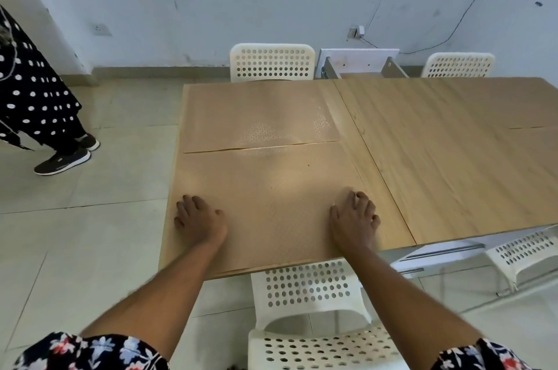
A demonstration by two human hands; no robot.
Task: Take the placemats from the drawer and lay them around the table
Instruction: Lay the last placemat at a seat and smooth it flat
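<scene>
Two tan perforated placemats lie flat on the left end of the wooden table [437, 158]. The near placemat [271, 194] reaches the table's front edge; the far placemat [256, 116] sits just beyond it, their edges meeting. My left hand [197, 217] rests palm down on the near mat's left side, fingers spread. My right hand [354, 217] presses flat on its right side. Neither hand grips anything. More mat edges show at the table's far right [534, 134]. An open white drawer [359, 63] stands behind the table by the wall.
White perforated chairs stand around the table: one in front of me [311, 309], one at the far side [271, 61], one far right [457, 65], one near right [525, 255]. Another person in a polka-dot dress [33, 92] stands on the tiled floor to the left.
</scene>
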